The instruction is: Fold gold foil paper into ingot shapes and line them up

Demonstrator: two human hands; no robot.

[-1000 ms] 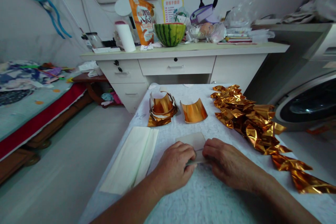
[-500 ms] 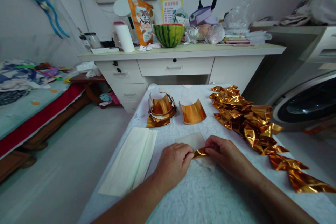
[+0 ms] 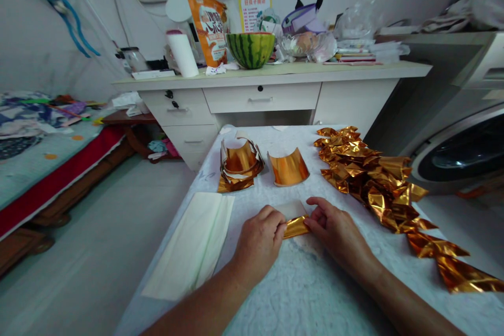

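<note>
The watermelon half [image 3: 251, 51] is green with dark stripes; left of it, the pouch [image 3: 208, 29] is orange with white lettering, and the paper roll [image 3: 182, 54] white; right of it, the visor [image 3: 301, 20] is purple.

Count, table [image 3: 315, 294]: gold strip [image 3: 296, 227], 1, centre; loose curved gold sheet [image 3: 289, 168], 1, far; curved-sheet stack [image 3: 240, 163], 1, far left; crumpled gold heap [image 3: 370, 173], 1, right, overlapping pieces uncountable. Desk [image 3: 299, 74]: watermelon half [image 3: 251, 51], 1; orange pouch [image 3: 208, 29], 1.
</note>
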